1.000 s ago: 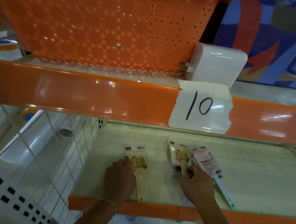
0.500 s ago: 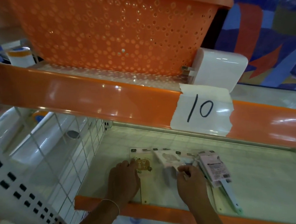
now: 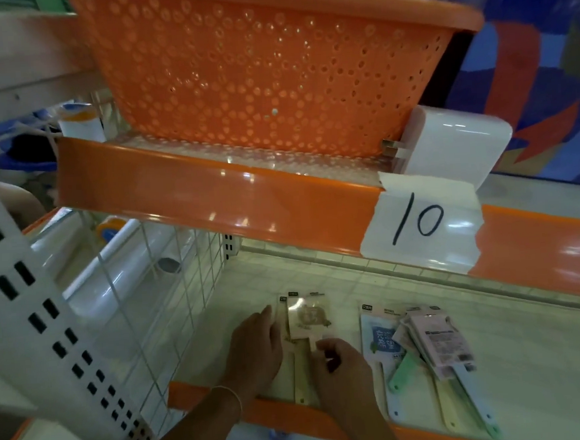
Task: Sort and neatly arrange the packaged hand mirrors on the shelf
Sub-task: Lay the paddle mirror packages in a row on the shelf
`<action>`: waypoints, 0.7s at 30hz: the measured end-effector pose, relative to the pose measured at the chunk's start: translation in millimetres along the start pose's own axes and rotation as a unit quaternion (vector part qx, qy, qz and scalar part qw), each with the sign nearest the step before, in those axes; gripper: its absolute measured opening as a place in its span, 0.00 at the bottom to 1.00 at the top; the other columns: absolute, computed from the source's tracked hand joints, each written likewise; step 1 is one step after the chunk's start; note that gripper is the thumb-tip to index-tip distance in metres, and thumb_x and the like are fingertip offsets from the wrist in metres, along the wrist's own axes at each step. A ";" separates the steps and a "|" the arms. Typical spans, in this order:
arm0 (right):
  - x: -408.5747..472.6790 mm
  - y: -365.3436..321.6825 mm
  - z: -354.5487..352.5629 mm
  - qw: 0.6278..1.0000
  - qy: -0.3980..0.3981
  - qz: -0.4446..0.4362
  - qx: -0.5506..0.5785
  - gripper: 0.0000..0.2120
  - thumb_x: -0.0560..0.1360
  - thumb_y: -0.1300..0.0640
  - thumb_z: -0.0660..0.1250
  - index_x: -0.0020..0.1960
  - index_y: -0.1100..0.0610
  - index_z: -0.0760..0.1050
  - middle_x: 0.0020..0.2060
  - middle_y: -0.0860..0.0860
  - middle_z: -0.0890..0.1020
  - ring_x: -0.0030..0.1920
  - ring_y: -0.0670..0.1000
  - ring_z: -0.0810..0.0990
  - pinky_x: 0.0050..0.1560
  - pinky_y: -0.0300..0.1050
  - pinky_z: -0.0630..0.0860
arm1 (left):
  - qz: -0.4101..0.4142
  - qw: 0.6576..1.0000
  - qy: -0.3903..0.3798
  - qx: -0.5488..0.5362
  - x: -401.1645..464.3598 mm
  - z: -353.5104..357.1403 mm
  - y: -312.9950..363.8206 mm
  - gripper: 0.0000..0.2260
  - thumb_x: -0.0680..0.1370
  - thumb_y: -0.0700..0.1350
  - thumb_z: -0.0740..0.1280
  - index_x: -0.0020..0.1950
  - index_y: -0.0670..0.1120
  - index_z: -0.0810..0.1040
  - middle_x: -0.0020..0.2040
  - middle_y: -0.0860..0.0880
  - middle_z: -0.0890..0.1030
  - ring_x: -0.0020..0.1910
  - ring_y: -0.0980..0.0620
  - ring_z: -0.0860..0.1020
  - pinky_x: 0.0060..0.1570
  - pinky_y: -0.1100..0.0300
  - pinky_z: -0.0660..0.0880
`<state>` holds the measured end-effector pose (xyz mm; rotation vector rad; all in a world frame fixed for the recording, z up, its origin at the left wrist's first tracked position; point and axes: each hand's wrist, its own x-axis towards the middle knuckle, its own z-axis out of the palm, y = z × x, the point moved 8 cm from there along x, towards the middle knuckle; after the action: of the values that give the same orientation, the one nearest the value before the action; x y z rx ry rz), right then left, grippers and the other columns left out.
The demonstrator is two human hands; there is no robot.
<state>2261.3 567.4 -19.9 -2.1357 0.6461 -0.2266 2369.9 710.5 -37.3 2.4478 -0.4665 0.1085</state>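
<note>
Two groups of packaged hand mirrors are lying on the shelf [image 3: 531, 357] now: a beige stack [image 3: 306, 321] toward the left end near the wire divider [image 3: 170, 297], and a loose pile [image 3: 424, 344] further right, near the front edge, well apart from the stack.

Change noted: half a second ago the right hand [image 3: 340, 364] was lifting one mirror off the right-hand pile; that mirror is now lying on top of the beige one at the left, headers roughly aligned toward the back edge. A blue-faced mirror [image 3: 383, 340], covered before, is now showing at the left of the pile.

Left hand [image 3: 256, 352] is lying flat with straight fingers against the left side of the beige stack, bracing it. Right hand is pinching the handle of the top beige mirror, fingers curled; exact contact is probably thumb and forefinger, though blur is making this uncertain.

Judgement: like-with-like sorting is proceeding, one design now paired. Remaining pile is looking fanned and crooked, handles reaching the front lip [image 3: 433, 429]; it is needing separating and squaring next. Slippery wrappers are likely sliding on each other, so the stack may skew on release.

Orange basket [image 3: 272, 83] and the "10" label [image 3: 419, 221] are sitting above, not involved.
</note>
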 end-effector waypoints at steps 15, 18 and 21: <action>14.3 1.5 -10.0 0.991 0.015 -0.036 -0.131 0.14 0.72 0.39 0.65 0.54 0.43 0.75 0.47 0.41 0.81 0.46 0.40 0.78 0.49 0.40 0.78 | -0.006 0.999 0.050 0.011 2.5 4.6 -12.0 0.18 0.73 0.54 0.57 0.44 0.49 0.84 0.51 0.51 0.79 0.56 0.47 0.73 0.54 0.50 0.71; 10.2 -7.2 -6.8 0.991 0.013 -0.067 -0.115 0.06 0.74 0.48 0.66 0.51 0.40 0.73 0.40 0.37 0.79 0.41 0.37 0.77 0.40 0.23 0.67 | 0.017 0.998 0.052 0.039 2.1 6.6 -10.1 0.13 0.73 0.52 0.61 0.45 0.52 0.84 0.52 0.53 0.79 0.57 0.47 0.73 0.52 0.50 0.69; 11.1 2.0 -3.4 0.991 0.036 -0.074 -0.109 0.12 0.75 0.50 0.66 0.57 0.48 0.78 0.46 0.42 0.82 0.46 0.42 0.79 0.46 0.31 0.73 | 0.029 0.997 0.045 0.049 2.1 8.6 -8.3 0.12 0.73 0.51 0.62 0.50 0.54 0.83 0.54 0.53 0.79 0.58 0.47 0.72 0.52 0.49 0.68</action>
<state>2268.7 558.3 -20.2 -2.3977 0.5759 -0.3294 2374.4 710.8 -48.5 2.5130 -0.5030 0.2698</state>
